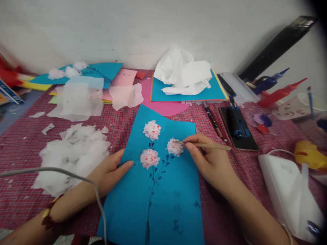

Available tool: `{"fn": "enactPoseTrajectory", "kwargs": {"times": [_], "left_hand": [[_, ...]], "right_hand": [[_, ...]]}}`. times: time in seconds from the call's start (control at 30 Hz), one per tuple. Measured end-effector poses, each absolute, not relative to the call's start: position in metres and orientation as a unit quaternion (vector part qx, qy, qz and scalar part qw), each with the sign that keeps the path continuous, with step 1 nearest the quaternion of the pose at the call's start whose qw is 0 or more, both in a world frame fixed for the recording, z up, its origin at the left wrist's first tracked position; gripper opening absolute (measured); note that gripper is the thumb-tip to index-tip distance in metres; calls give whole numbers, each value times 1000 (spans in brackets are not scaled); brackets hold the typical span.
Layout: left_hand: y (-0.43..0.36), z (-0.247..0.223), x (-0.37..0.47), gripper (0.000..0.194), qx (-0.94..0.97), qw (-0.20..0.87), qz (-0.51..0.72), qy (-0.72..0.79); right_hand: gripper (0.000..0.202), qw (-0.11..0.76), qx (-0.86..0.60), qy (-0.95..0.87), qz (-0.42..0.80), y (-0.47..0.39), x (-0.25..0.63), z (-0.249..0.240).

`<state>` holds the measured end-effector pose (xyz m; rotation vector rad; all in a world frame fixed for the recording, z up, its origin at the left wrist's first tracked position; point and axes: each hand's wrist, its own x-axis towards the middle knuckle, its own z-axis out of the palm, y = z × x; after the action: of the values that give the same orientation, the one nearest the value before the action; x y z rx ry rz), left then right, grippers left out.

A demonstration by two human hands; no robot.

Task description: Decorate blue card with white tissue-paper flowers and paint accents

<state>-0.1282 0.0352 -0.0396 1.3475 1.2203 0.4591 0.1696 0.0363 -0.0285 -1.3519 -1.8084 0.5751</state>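
Observation:
A blue sheet (176,183) lies on the checked cloth, with painted dark stems and leaves and three fluffy white paper flowers speckled red. My right hand (208,158) pinches a thin wooden brush (213,146), its tip on the right-hand flower (175,147). My left hand (112,172) rests at the sheet's left edge, thumb lying on the blue surface and fingers partly under or behind the edge. The upper flower (152,130) and the lower left flower (150,158) sit between the hands.
White paper pieces (74,153) lie left. Crumpled tissue (184,71) tops another blue sheet behind. A phone (237,129), a palette (263,120), a paper cup (301,105) and a white device (288,190) are right. A grey cable (95,194) crosses before my left forearm.

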Motion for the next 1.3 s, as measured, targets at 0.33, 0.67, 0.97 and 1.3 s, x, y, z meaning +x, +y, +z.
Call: {"fn": "enactPoseTrajectory", "kwargs": {"times": [0.33, 0.67, 0.97, 1.3], "left_hand": [[35, -27, -113, 36, 597, 588, 187, 512], [30, -27, -119, 43, 659, 483, 159, 554], [32, -24, -115, 28, 643, 579, 161, 474], [33, -28, -116, 23, 676, 523, 159, 494]], "right_hand": [[13, 468, -511, -673, 259, 32, 164, -28], [21, 465, -477, -687, 290, 26, 151, 2], [25, 469, -440, -688, 337, 29, 125, 7], [22, 520, -469, -657, 280, 29, 127, -21]]}}
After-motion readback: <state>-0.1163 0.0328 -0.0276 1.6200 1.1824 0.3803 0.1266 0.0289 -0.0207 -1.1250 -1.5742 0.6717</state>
